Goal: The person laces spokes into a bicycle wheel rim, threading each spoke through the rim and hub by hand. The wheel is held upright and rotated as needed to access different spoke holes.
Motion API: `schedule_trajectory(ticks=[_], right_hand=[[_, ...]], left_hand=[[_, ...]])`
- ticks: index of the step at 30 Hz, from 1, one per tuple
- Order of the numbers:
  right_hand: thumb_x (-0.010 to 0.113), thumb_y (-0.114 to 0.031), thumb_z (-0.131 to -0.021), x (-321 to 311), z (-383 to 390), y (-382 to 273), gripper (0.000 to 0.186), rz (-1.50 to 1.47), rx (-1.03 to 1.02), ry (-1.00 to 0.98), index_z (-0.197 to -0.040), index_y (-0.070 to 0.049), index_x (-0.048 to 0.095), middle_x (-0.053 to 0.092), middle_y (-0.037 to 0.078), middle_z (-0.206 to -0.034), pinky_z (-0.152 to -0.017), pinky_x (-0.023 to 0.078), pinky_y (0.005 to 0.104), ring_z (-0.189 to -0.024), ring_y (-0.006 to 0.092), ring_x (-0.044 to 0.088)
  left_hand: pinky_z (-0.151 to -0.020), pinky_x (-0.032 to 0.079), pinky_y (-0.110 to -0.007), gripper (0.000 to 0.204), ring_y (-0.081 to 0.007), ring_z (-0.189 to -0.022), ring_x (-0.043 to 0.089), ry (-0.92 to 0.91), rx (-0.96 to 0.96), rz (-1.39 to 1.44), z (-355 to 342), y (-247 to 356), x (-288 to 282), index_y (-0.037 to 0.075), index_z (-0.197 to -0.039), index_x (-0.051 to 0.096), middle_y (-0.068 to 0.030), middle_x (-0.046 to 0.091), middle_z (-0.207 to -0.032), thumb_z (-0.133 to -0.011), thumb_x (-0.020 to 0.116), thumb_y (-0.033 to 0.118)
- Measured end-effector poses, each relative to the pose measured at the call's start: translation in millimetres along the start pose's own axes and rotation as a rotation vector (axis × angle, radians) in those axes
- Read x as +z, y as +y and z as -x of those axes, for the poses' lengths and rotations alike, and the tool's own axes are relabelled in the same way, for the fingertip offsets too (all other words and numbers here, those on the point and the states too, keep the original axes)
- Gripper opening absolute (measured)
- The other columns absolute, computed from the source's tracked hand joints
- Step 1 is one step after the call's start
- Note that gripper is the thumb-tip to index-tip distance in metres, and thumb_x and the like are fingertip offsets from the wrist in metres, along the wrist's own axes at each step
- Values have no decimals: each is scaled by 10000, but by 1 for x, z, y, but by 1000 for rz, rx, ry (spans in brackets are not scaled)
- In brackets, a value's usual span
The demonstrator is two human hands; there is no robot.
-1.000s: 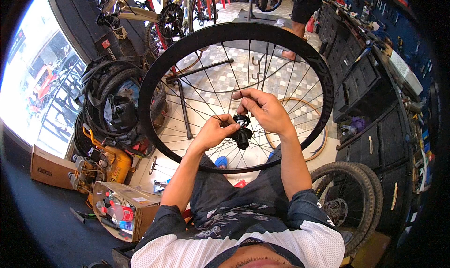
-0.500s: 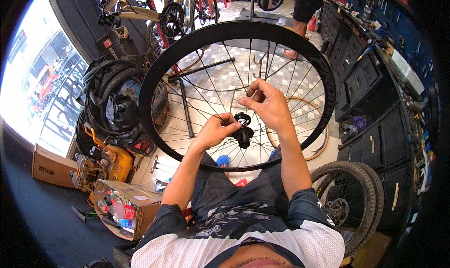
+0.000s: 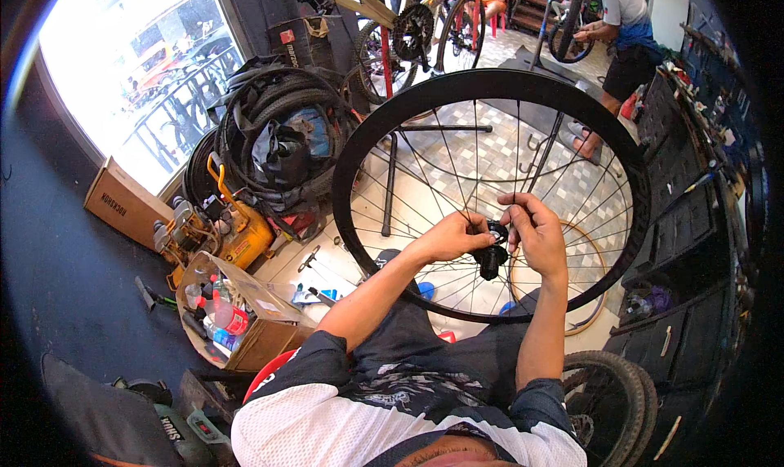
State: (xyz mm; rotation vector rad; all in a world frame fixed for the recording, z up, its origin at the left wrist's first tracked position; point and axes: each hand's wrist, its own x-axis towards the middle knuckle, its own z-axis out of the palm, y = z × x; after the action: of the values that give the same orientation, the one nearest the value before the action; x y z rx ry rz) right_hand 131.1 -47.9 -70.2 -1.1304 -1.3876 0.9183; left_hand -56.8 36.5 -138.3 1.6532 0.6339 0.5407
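A black deep-rimmed bicycle wheel (image 3: 490,85) stands tilted over my lap, with thin black spokes running to its centre. The black hub (image 3: 492,263) sits in the middle, its splined end toward me. My left hand (image 3: 456,237) is closed at the hub's left side, thumb and fingers pinched on its flange where the spokes meet it. Just right of the hub, my right hand (image 3: 537,234) has its fingers bent and drawn together by the spokes. Whatever lies between those fingertips is too small to make out.
Left are a pile of black tyres (image 3: 286,132), a yellow air compressor (image 3: 241,230) and a cardboard box (image 3: 265,336) of bottles. Dark drawers (image 3: 678,214) line the right, mountain bike tyres (image 3: 621,393) below. Another person (image 3: 629,42) works on a wheel at the back right.
My right hand has come down from above the hub to its right side. The left hand stays at the hub. The whole view has swung, shifting everything rightward.
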Motion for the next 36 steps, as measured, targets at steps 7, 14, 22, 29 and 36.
schedule_trajectory(ticks=[7,14,22,29,36], right_hand=[[679,-98,-983,4,-1,-8,122,137,42,167,-1060,-6,698,665,13,-746,-497,435,221,-564,47,538],[785,-73,-897,4,2,18,169,296,-115,325,-917,-13,628,660,9,-738,-562,439,250,-621,53,550],[557,10,-999,-12,34,9,108,238,-261,164,-1098,11,600,714,119,-963,-829,528,296,-879,176,702],[651,-117,-999,-35,15,-3,207,-8,-408,585,-1173,-5,643,658,31,-930,-641,440,219,-725,59,535],[647,-181,-1025,-31,-28,5,289,281,-318,595,-1254,-10,691,781,135,-1003,-768,562,292,-868,157,742]], left_hand=[[-674,463,-270,205,-68,-736,558,2,8,-14,0,0,1,20,-888,684,13,643,-777,-958,735,206],[-664,458,-274,225,-69,-731,556,4,28,-54,-1,7,2,17,-888,687,13,640,-768,-960,740,224],[-689,502,-277,195,-84,-760,618,17,-5,39,2,6,2,19,-901,681,-13,684,-794,-963,731,197],[-691,494,-255,194,-71,-747,607,25,-84,-1,4,19,3,17,-920,674,-3,675,-806,-967,723,198],[-674,475,-255,205,-69,-732,580,25,-80,17,6,23,5,12,-923,672,3,660,-800,-966,728,204]])
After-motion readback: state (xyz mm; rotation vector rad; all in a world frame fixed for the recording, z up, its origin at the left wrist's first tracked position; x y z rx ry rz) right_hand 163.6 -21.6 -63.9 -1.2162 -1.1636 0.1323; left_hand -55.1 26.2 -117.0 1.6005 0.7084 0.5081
